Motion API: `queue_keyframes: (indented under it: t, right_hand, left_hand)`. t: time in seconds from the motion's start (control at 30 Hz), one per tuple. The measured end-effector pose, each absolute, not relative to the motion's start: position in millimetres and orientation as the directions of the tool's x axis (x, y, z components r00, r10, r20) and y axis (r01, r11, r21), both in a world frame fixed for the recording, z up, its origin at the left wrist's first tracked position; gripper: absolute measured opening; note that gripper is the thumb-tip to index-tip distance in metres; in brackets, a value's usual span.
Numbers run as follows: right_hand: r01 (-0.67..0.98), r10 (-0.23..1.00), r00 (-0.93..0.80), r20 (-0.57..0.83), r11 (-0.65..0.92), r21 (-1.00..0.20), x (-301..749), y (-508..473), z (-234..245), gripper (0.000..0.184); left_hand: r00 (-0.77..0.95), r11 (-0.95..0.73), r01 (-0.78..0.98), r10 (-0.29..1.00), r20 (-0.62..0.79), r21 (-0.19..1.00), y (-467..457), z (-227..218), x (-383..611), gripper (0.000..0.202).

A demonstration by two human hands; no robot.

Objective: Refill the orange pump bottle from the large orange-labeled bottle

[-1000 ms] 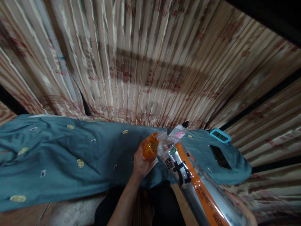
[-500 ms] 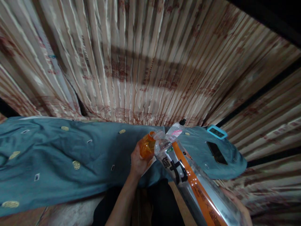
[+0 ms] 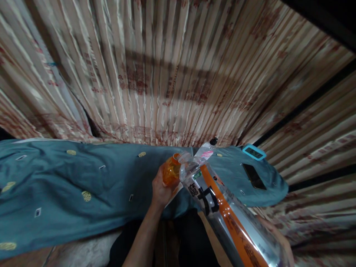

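Observation:
My left hand (image 3: pixel 159 188) is wrapped around a small orange translucent bottle (image 3: pixel 170 172), holding it upright above the teal cloth (image 3: pixel 69 185). A large clear plastic bottle (image 3: pixel 222 215) with a silver and orange label slants up from the lower right, and its mouth meets the orange bottle's opening. My right hand (image 3: pixel 283 243) shows only as a sliver at the big bottle's base, fingers hidden behind it.
The teal cloth covers a surface along a striped curtain (image 3: pixel 178 74). On its right end lie a dark phone (image 3: pixel 252 176), a small device with a blue frame (image 3: pixel 253 152), and a white bottle with a black cap (image 3: pixel 206 150). My dark-clothed legs (image 3: pixel 191 241) are below.
The view has drifted a little, so both bottles and my left hand sit slightly further left and higher. The grip and the bottles' contact look the same.

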State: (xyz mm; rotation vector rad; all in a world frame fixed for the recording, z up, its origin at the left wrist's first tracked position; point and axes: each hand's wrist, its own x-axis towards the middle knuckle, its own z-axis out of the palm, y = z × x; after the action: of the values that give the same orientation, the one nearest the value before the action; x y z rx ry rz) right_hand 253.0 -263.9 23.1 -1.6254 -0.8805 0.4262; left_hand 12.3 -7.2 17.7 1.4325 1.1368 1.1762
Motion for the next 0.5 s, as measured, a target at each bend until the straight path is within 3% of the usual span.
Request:
queue_keyframes:
  t: [0.17, 0.23, 0.3, 0.5]
  right_hand:
    - [0.31, 0.794, 0.578, 0.191, 0.003, -0.951, 271, -265, 16, 0.032]
    - [0.329, 0.824, 0.526, 0.212, 0.033, -0.944, 275, -272, 7, 0.042]
    - [0.4, 0.791, 0.507, 0.343, 0.138, -0.906, 279, -279, -1, 0.071]
    - [0.466, 0.749, 0.594, 0.293, -0.023, -0.885, 278, -275, 3, 0.027]
  left_hand:
    - [0.127, -0.127, 0.086, 0.985, 0.115, 0.988, -8, 21, 11, 0.063]
    - [0.127, -0.128, 0.079, 0.985, 0.117, 0.989, -8, 21, 11, 0.063]
    - [0.124, -0.129, 0.072, 0.985, 0.119, 0.989, -7, 20, 12, 0.064]
    - [0.132, -0.163, 0.015, 0.978, 0.16, 0.986, -7, 17, 13, 0.061]
